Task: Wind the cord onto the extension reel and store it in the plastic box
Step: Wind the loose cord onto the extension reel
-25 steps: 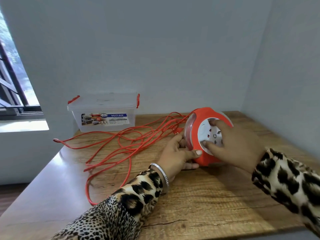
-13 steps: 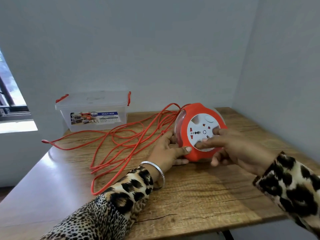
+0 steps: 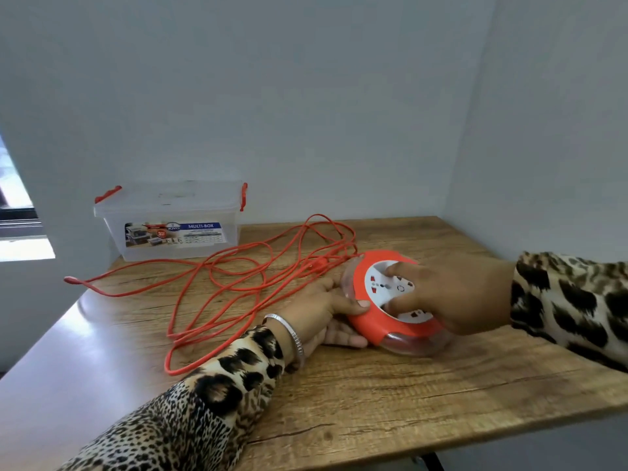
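Observation:
The round orange extension reel (image 3: 367, 321) with a white socket face lies tilted on the wooden table (image 3: 373, 396), face up toward me. My left hand (image 3: 326, 307) grips its left rim, thumb on the orange edge. My right hand (image 3: 441, 294) rests on the white socket face with fingers spread across it. The orange cord (image 3: 238, 277) sprawls in loose loops over the table to the left of the reel. Its plug end (image 3: 69, 280) hangs past the left edge. The clear plastic box (image 3: 170, 226) with red clips stands closed at the back left.
Grey walls close the table in at the back and on the right. A window (image 3: 13, 205) is at the far left. The table's front edge runs close below my forearms.
The reel has tipped from standing on its edge to lying nearly flat, face up. My right hand has shifted over the socket face. The camera view has dropped slightly.

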Motion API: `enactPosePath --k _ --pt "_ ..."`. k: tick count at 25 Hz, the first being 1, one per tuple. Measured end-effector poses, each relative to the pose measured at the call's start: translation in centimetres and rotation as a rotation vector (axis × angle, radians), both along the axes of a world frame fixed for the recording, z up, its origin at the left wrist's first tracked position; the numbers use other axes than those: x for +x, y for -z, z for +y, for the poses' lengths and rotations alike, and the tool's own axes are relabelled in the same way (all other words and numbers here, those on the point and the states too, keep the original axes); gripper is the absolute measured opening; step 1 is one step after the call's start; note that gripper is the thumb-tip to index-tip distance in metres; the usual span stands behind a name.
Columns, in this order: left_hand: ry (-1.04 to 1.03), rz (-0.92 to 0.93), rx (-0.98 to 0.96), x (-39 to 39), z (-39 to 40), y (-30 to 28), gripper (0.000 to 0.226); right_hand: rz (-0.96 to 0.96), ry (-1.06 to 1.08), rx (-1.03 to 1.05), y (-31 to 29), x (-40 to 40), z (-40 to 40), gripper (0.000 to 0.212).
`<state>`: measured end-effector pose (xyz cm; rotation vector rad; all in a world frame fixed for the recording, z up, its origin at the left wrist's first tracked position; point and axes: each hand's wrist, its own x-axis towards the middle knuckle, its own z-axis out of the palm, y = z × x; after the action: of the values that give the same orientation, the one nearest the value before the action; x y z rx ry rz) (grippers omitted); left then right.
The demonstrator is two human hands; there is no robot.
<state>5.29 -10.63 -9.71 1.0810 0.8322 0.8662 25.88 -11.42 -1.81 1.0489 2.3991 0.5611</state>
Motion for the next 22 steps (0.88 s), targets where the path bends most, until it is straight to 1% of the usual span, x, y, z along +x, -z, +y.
enactPosePath --k 2,4,5,8,9,11,14,15,17,19,20,22 --pt "0.017 0.031 -0.072 0.3 -0.3 -0.2 0.047 0.038 0.061 -0.154 -0.2 0.4 0.3 0.056" --pt "0.039 0.062 -0.092 0.2 -0.5 -0.3 0.046 0.074 0.062 -0.261 -0.5 0.8 0.3 0.056" --pt "0.062 0.086 -0.086 0.1 -0.6 -0.4 0.042 0.077 0.055 -0.299 -0.7 1.0 0.3 0.057" --pt "0.124 0.164 -0.090 0.1 -0.9 -0.5 0.016 0.037 -0.012 -0.337 -1.0 1.1 0.2 0.056" --pt "0.120 0.174 -0.105 0.2 -0.8 -0.4 0.015 0.038 -0.045 -0.339 -1.1 1.1 0.3 0.055" --pt "0.089 0.180 -0.128 0.1 -0.5 -0.3 0.024 0.034 -0.084 -0.359 -1.3 1.0 0.4 0.052" --pt "0.081 0.159 -0.119 0.0 -0.5 -0.3 0.026 0.088 -0.068 -0.441 -2.0 0.7 0.1 0.040" --pt "0.073 0.148 -0.116 0.0 -0.5 -0.3 0.025 0.094 -0.054 -0.441 -2.1 0.5 0.1 0.038" --pt "0.042 0.123 -0.103 0.2 -0.7 -0.3 0.025 0.074 -0.039 -0.359 -2.2 0.2 0.2 0.038" --pt "-0.019 0.084 -0.102 0.7 -0.9 -0.3 0.034 0.085 -0.017 -0.244 -2.0 -0.1 0.7 0.042" --pt "-0.050 0.056 -0.100 0.8 -1.0 -0.3 0.035 0.128 0.023 -0.204 -1.8 -0.2 0.9 0.045" --pt "-0.099 0.000 -0.070 1.3 -1.2 -0.2 0.025 0.258 0.131 -0.145 -1.4 -0.2 1.1 0.048"
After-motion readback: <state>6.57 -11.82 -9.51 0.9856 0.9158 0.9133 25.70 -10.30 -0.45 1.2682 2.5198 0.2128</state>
